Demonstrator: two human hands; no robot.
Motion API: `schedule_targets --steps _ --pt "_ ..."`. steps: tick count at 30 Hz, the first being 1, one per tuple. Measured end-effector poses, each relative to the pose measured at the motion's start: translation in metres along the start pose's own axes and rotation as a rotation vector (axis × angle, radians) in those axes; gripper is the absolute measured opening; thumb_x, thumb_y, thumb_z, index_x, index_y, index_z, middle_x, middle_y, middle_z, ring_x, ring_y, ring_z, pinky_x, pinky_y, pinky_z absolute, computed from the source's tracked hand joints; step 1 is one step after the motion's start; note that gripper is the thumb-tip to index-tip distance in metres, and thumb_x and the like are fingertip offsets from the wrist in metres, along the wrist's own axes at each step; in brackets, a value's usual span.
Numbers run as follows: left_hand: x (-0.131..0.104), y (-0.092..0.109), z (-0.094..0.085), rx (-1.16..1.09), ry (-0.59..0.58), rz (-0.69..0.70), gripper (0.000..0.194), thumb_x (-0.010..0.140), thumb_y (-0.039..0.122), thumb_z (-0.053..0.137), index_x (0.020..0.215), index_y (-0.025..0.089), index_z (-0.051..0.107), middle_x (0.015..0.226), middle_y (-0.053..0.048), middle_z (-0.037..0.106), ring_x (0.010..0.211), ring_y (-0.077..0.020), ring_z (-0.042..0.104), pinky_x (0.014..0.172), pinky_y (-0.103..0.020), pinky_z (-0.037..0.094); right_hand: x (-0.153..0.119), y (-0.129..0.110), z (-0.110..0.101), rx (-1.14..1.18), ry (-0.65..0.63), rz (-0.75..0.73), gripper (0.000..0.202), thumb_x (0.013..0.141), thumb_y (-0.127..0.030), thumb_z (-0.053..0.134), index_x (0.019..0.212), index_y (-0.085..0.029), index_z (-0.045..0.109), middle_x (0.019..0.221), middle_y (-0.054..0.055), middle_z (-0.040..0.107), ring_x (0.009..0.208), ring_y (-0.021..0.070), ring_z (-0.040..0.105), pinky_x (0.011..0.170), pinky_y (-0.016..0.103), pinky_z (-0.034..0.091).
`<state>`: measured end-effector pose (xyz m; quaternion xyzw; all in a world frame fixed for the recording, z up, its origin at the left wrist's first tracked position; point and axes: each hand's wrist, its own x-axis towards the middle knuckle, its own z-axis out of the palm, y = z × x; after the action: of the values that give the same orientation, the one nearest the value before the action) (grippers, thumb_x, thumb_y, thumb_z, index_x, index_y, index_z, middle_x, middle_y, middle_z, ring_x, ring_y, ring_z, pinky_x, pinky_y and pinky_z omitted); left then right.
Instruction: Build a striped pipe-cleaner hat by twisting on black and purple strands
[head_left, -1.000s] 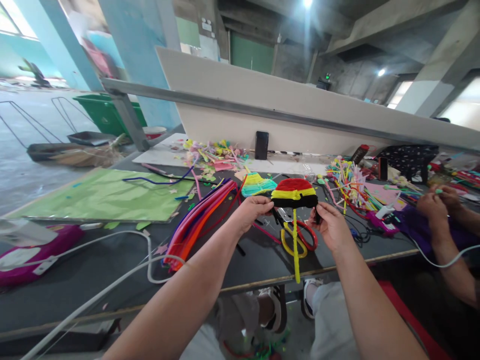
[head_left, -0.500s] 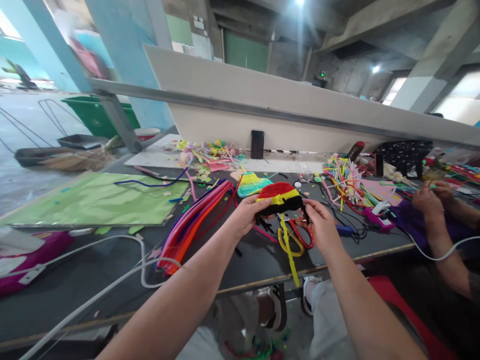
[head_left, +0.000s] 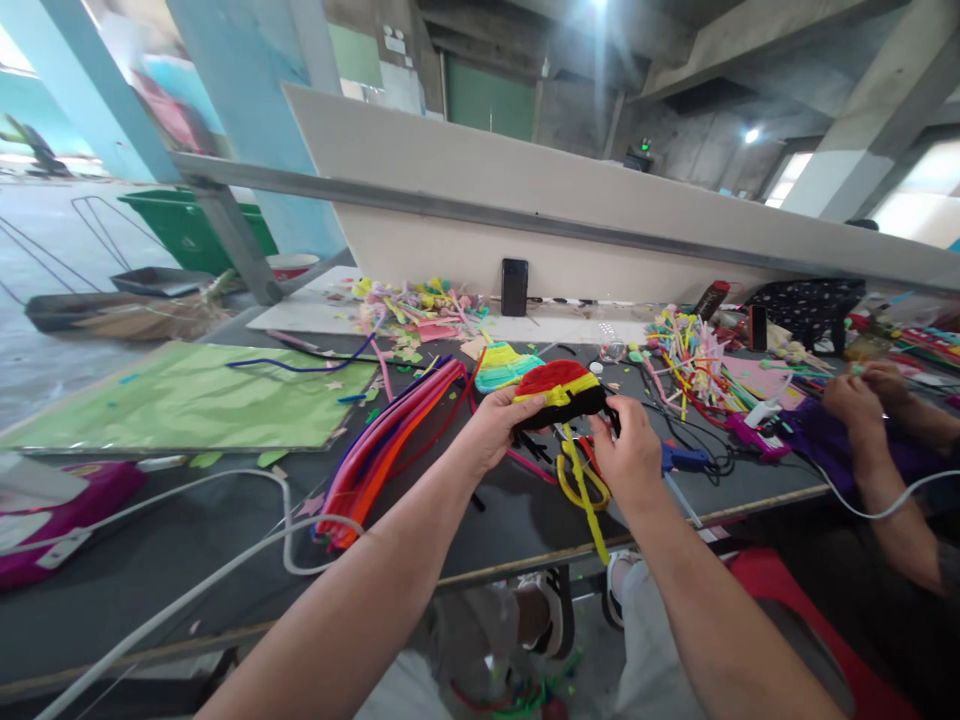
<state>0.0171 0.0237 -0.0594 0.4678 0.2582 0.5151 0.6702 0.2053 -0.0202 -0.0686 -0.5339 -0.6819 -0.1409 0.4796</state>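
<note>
On the dark grey table [head_left: 491, 545] lies a pipe-cleaner bundle [head_left: 386, 450]. Above the scissors [head_left: 561, 482], the red, yellow and black pipe-cleaner piece [head_left: 556, 378] extends crosswise between the hands: left hand [head_left: 491, 430] fingers grip its left end, right hand [head_left: 632, 450] fingers pinch its black right end.

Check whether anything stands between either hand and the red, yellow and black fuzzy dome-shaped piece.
Nothing visible does: the left hand holds the fuzzy piece by its left end, the right hand touches its black right end.
</note>
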Motion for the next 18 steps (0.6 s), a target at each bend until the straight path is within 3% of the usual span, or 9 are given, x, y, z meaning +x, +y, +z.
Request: schedule_targets --steps 4,9,18 --pt "-0.0011 0.0013 0.0017 0.012 0.001 0.009 0.041 0.065 0.034 0.077 0.100 0.013 0.070 0.101 -0.010 0.070 0.079 -0.0197 0.066 0.063 -0.028 0.053 0.0025 0.0017 -0.0035 -0.035 -0.018 0.002 0.018 0.091 -0.031 0.044 0.098 -0.021 0.057 0.098 0.011 0.066 0.095 0.0227 0.060 0.082 0.034 0.045" --pt "-0.0020 0.0012 0.0038 0.005 -0.010 0.001 0.042 0.064 0.032 0.077 0.101 0.014 0.070 0.100 -0.009 0.071 0.079 -0.0195 0.066 0.065 -0.028 0.053 0.0051 0.0031 -0.0045 -0.066 -0.011 0.123 0.024 0.092 -0.035 0.041 0.088 -0.020 0.059 0.083 0.010 0.066 0.079 0.0212 0.061 0.073 0.031 0.043" --pt "0.0005 0.0007 0.0007 0.010 0.019 -0.034 0.039 0.065 0.031 0.077 0.099 0.013 0.070 0.098 -0.009 0.071 0.072 -0.0168 0.065 0.059 -0.026 0.052 0.0068 0.0058 -0.0061 0.226 -0.053 0.388 0.028 0.088 -0.044 0.046 0.076 -0.022 0.058 0.062 0.002 0.064 0.059 0.0178 0.058 0.059 0.028 0.041"
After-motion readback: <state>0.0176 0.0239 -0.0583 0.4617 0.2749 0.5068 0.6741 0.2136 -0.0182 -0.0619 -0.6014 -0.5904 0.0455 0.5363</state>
